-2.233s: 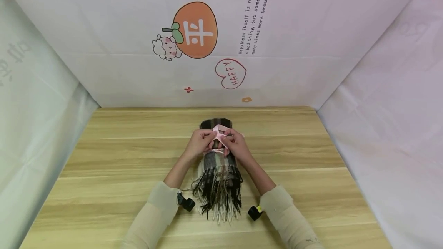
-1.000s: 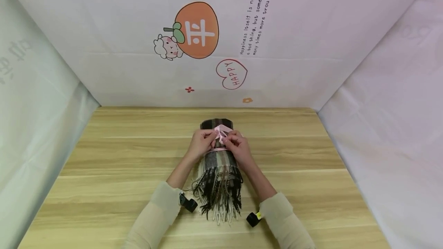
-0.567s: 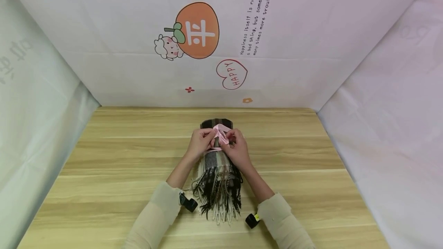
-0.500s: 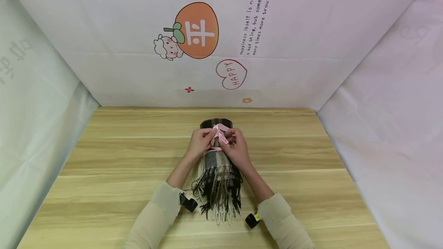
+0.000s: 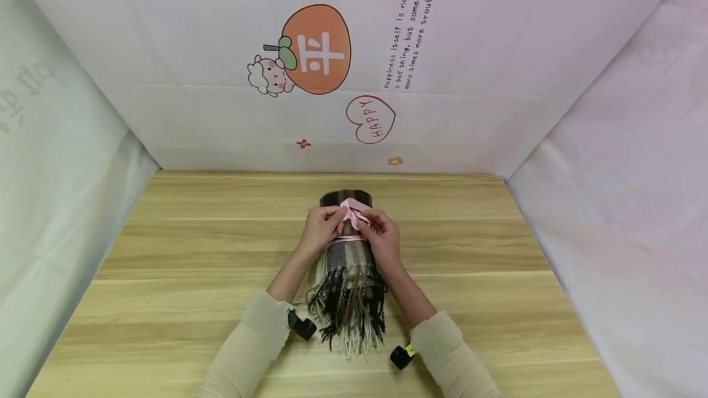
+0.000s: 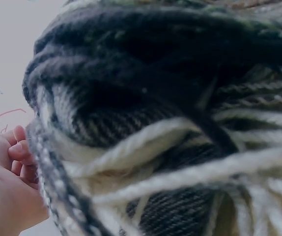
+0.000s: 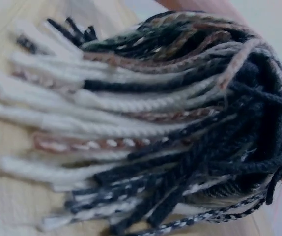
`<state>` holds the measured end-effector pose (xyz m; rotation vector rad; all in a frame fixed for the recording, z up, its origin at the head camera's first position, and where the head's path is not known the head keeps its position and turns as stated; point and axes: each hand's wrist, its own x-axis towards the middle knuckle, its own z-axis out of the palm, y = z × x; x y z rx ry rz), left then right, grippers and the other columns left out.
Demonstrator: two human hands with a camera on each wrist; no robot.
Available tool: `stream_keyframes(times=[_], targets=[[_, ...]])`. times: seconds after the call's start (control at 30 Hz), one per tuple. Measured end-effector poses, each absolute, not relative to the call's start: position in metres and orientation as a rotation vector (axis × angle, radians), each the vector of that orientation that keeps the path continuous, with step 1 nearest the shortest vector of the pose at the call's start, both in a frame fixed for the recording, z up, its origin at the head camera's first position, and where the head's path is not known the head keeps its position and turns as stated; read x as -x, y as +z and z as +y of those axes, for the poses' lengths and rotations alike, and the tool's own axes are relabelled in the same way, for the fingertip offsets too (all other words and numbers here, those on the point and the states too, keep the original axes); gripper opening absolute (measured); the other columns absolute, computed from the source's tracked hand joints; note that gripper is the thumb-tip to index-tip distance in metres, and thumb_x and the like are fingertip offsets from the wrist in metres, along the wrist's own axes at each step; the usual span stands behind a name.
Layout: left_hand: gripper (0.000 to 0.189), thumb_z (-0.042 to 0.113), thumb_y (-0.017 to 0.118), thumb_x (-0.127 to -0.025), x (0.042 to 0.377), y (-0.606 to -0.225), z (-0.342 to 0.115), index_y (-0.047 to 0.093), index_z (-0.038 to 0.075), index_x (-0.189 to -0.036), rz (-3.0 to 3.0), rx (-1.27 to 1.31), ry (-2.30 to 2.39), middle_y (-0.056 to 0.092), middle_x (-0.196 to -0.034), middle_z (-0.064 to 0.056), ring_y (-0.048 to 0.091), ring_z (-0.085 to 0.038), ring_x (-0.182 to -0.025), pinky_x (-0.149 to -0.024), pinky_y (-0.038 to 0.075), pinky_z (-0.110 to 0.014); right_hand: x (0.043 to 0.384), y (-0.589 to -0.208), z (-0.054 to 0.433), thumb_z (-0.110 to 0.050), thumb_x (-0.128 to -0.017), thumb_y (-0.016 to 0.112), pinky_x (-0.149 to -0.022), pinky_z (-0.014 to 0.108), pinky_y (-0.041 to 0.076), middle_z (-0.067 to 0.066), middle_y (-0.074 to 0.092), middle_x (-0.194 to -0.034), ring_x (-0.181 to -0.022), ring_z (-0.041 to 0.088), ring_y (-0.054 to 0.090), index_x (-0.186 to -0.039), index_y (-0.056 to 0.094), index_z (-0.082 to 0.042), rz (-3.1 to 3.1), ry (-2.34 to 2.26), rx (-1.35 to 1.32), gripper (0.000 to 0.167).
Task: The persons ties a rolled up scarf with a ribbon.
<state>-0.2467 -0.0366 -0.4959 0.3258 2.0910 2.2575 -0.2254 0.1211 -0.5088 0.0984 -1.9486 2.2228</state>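
A rolled plaid scarf (image 5: pixel 347 255) in black, grey, cream and brown lies on the table, its fringe (image 5: pixel 354 315) towards me. Pink ribbon (image 5: pixel 358 204) goes round its middle, with loose loops raised above the roll. My left hand (image 5: pixel 318 229) pinches the ribbon on the left side between thumb and forefinger. From the right, my right hand (image 5: pixel 386 241) pinches a ribbon loop. In the left wrist view, part of the left hand (image 6: pixel 8 182) shows behind the fringe (image 6: pixel 146 182). Fringe strands (image 7: pixel 131 118) fill most of the right wrist view, hiding nearly all of that hand.
The wood-grain table (image 5: pixel 193 263) extends to both sides of the scarf. White printed cloth (image 5: pixel 221 121) hangs behind it, and plain pale cloth sides flank it. A small black camera (image 5: pixel 301 325) sits at the left cuff, another black camera (image 5: pixel 402 357) at the right.
My left hand stays almost still at the ribbon. The right hand has shifted its fingers and moved slightly right, and the ribbon's loops between the hands have changed shape.
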Motion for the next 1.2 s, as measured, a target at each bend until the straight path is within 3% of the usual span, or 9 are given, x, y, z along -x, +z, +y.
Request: stream_keyframes(times=[0.1,0.2,0.37,0.53,0.77,0.87,1.03,1.13,1.2], targets=[[0.043,0.021,0.058,-0.102,0.246,-0.496,-0.036,0.056,-0.009,-0.071,2.082,-0.309,2.259,0.049,-0.050,0.004,0.031,-0.003,-0.037,-0.038,0.024,-0.018,0.226,-0.513,0.121,0.008,-0.090,0.066,-0.056,0.016,0.048,-0.004,0.069,-0.090,-0.070,0.005,0.056,-0.113,0.058,0.017,-1.781,2.325,-0.142,0.025],[0.043,0.020,0.058,-0.102,0.247,-0.495,-0.036,0.056,-0.012,-0.073,2.079,-0.298,2.249,0.049,-0.051,0.003,0.033,-0.003,-0.037,-0.038,0.025,-0.018,0.224,-0.512,0.121,0.011,-0.090,0.062,-0.056,0.016,0.047,-0.005,0.071,-0.087,-0.065,0.005,0.056,-0.104,0.063,0.010,-1.672,2.379,-0.190,0.014],[0.045,0.019,0.056,-0.103,0.247,-0.494,-0.035,0.055,-0.019,-0.078,2.073,-0.279,2.235,0.049,-0.052,0.000,0.033,-0.005,-0.037,-0.037,0.025,-0.019,0.221,-0.510,0.123,0.012,-0.088,0.062,-0.064,0.017,0.050,-0.006,0.070,-0.088,-0.072,0.006,0.059,-0.092,0.071,0.000,-1.684,2.343,-0.333,0.015],[0.045,0.020,0.057,-0.103,0.249,-0.495,-0.034,0.055,-0.016,-0.075,2.087,-0.278,2.256,0.048,-0.051,0.002,0.032,-0.004,-0.036,-0.037,0.024,-0.018,0.220,-0.509,0.126,0.016,-0.086,0.062,-0.088,0.017,0.049,0.012,0.062,-0.103,-0.101,0.011,0.057,-0.094,0.062,0.020,-1.810,2.212,-0.551,0.009],[0.042,0.020,0.058,-0.102,0.248,-0.497,-0.035,0.056,-0.010,-0.073,2.057,-0.270,2.301,0.048,-0.050,0.004,0.031,-0.003,-0.036,-0.037,0.024,-0.018,0.218,-0.507,0.129,0.009,-0.092,0.057,-0.089,0.015,0.043,0.035,0.044,-0.117,-0.108,0.013,0.046,-0.102,0.063,0.018,-2.002,2.041,-0.671,0.015],[0.043,0.021,0.058,-0.102,0.248,-0.497,-0.035,0.055,-0.008,-0.071,2.054,-0.269,2.304,0.048,-0.049,0.005,0.031,-0.004,-0.036,-0.038,0.024,-0.019,0.218,-0.507,0.130,0.001,-0.100,0.044,-0.095,0.018,0.040,0.032,0.048,-0.116,-0.110,0.014,0.048,-0.106,0.063,0.017,-1.969,2.025,-0.738,0.026],[0.043,0.021,0.059,-0.102,0.248,-0.496,-0.034,0.055,-0.010,-0.073,2.046,-0.253,2.310,0.048,-0.049,0.005,0.031,-0.003,-0.036,-0.037,0.024,-0.019,0.221,-0.506,0.133,-0.021,-0.109,0.016,-0.091,0.024,0.042,0.018,0.054,-0.117,-0.104,0.017,0.051,-0.117,0.046,0.020,-1.695,2.392,-0.833,0.052],[0.044,0.021,0.059,-0.102,0.248,-0.496,-0.034,0.055,-0.015,-0.076,2.046,-0.243,2.310,0.049,-0.050,0.004,0.031,-0.003,-0.035,-0.036,0.023,-0.019,0.222,-0.503,0.135,-0.027,-0.108,0.006,-0.091,0.027,0.043,0.013,0.055,-0.121,-0.106,0.020,0.051,-0.124,0.044,0.008,-1.571,2.616,-0.803,0.054],[0.045,0.021,0.059,-0.102,0.248,-0.495,-0.034,0.055,-0.016,-0.077,2.049,-0.241,2.308,0.048,-0.050,0.004,0.031,-0.003,-0.035,-0.036,0.024,-0.019,0.223,-0.501,0.136,-0.024,-0.108,0.009,-0.090,0.027,0.044,0.010,0.056,-0.120,-0.107,0.020,0.051,-0.124,0.046,-0.001,-1.580,2.679,-0.737,0.047]])
